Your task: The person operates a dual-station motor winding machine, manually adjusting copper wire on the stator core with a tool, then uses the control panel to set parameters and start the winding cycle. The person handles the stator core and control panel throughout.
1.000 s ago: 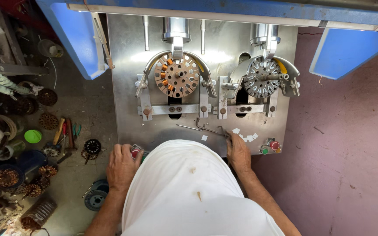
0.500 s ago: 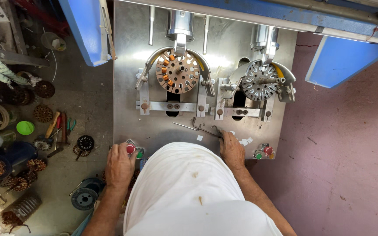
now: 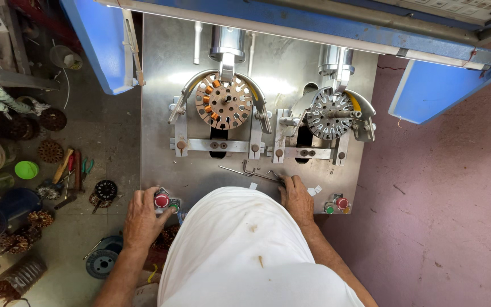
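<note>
A: Far left, the floor was strewn with wound stators (image 3: 50, 151) and a few hand tools (image 3: 69, 173). What was the left hand (image 3: 143, 219) on?

B: It lay open, fingers spread, over the left button box (image 3: 166, 201) at the near edge of the steel plate (image 3: 157, 85), just beside the red button (image 3: 162, 200). Whether a finger pressed anything, I couldn't tell.

A: And on the plate itself?

B: The left stator (image 3: 224, 103) sat in its fixture with copper coils on part of its slots. The right stator (image 3: 328, 113) looked bare metal (no copper visible on it).

A: The right hand (image 3: 296, 199)?

B: Flat and empty, fingertips touching the hex keys (image 3: 251, 170) lying loose on the plate. The right button box (image 3: 336, 204) stood just beside it, untouched.

A: So which step?

B: My judgement: winding stood part done, both hands near the controls. The next move would call for the right hand to reach its own button box.
</note>
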